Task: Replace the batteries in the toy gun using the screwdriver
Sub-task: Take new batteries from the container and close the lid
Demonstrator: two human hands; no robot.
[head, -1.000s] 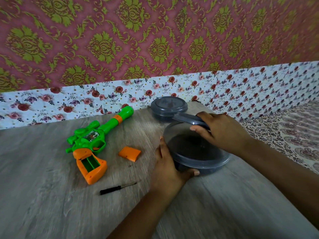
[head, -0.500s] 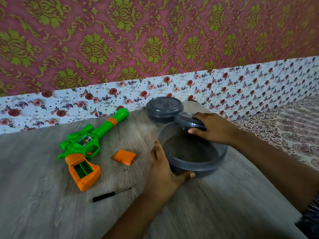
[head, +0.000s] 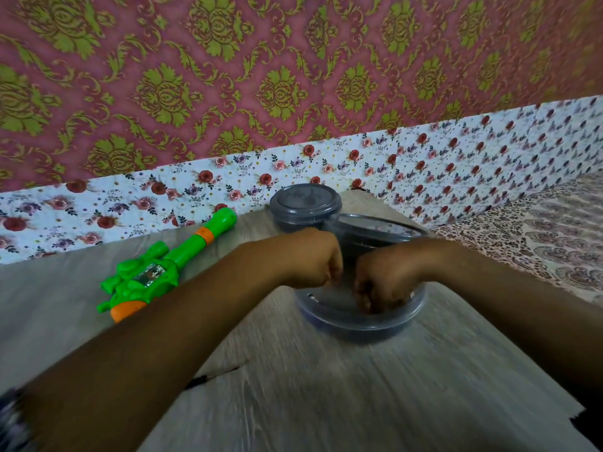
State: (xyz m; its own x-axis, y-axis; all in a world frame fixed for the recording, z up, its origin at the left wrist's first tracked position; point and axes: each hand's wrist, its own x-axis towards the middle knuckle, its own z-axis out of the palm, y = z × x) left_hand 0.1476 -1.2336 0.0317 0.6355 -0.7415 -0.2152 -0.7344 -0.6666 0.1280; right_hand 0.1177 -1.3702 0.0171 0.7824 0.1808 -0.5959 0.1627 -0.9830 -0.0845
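Both your hands are down inside the tub (head: 360, 316), presumably hunting for fresh batteries, which I cannot see in there. Your left hand (head: 313, 259) hangs over the tub's left rim with fingers curled downward; your right hand (head: 381, 282) is just beside it, deeper in the tub, fingers also curled. Blur hides the fingertips, so I cannot tell whether either hand has hold of anything. The tub's lid (head: 375, 228) leans at the tub's far rim, off so you can reach in. A small closed pot (head: 305, 203) stands just behind the tub to the left. The gun (head: 169, 265) lies well left of the tub, barrel pointing toward the wall, its grip hidden under your left forearm. A dark sliver of the screwdriver (head: 208, 376) shows near the tub's front left, by your forearm.
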